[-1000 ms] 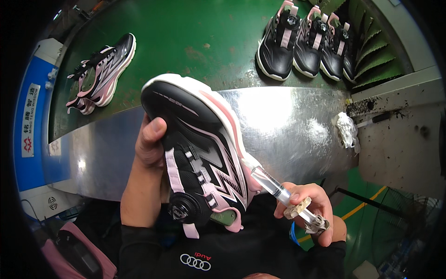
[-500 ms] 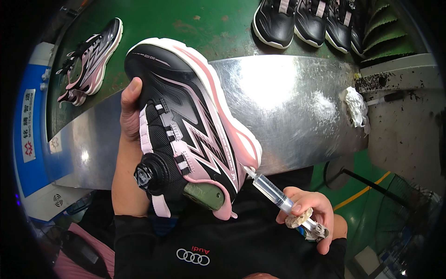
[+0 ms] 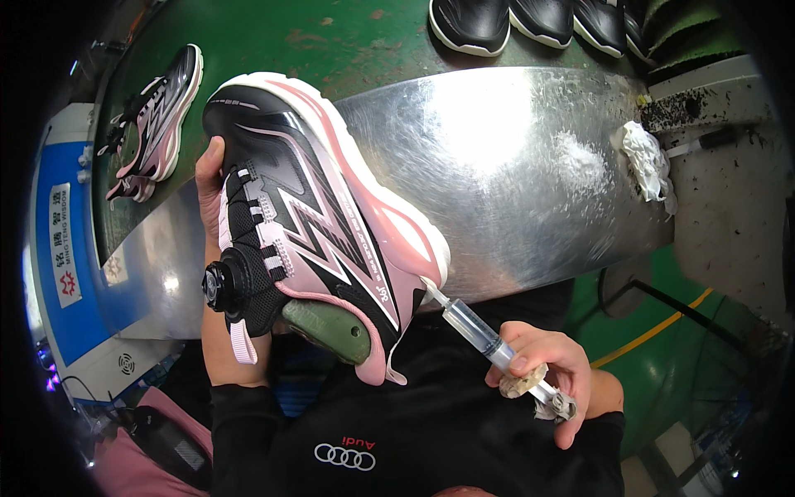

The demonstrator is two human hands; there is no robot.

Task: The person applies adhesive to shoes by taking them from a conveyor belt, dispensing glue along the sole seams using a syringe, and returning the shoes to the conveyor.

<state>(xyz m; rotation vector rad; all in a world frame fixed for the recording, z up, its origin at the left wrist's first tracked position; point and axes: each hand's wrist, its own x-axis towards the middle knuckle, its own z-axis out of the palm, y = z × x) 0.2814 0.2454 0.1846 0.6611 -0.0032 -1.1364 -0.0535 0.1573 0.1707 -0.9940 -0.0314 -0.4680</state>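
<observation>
The left hand [image 3: 209, 184] grips a black and pink sneaker with a thick white and pink sole [image 3: 327, 195], holding it tilted in front of the chest, toe toward the upper left and heel toward the lower right. Its thumb shows beside the front of the shoe; its other fingers are mostly hidden behind it, so their exact placing cannot be told. A dark green foot form with a small hole [image 3: 327, 330] fills the shoe's opening, and a round black ridged dial [image 3: 217, 286] sits on the tongue side. The right hand [image 3: 542, 360] has its fingers curled around a clear plastic syringe with a pale tapered nozzle [image 3: 476, 327], whose flange and plunger end are wrapped in whitish, grubby material. The nozzle tip appears to touch the heel, where the sole meets the upper. Beyond the shoe lies a scratched, shiny metal sheet [image 3: 522, 232], with a crumpled white wad [image 3: 646, 161] near its right end. On a worn green surface [image 3: 331, 37], a row of black shoes with white soles [image 3: 472, 23] stands at the top edge, and more black and pink footwear [image 3: 161, 124] lies at the left.
</observation>
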